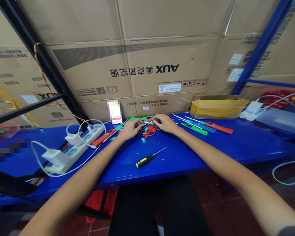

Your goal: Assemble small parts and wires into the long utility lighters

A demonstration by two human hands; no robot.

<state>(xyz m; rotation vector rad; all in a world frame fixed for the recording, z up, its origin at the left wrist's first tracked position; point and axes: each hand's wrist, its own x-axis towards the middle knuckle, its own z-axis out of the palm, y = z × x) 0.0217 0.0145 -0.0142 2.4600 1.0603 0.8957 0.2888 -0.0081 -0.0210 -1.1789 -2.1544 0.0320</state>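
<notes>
My left hand [131, 128] and my right hand [165, 124] sit close together at the far side of the blue table [186, 154]. Their fingers pinch a thin metal rod [145, 123] above a red plastic part [148, 131], which looks like an opened lighter body. A small teal plastic piece [143, 140] lies just below them. A yellow-and-black screwdriver [145, 160] rests nearer me. To the right lie red-handled [217, 127], blue-handled [201, 126] and green-handled [194, 128] long tools. Left of my left hand is a similar red one [104, 137].
A white power strip [73, 147] with plugged-in chargers and cables stands at the table's left. A yellow-taped package [218, 108] and a grey plastic case [280, 120] line the back right. Large cardboard boxes [127, 65] and dark and blue shelf posts rise behind.
</notes>
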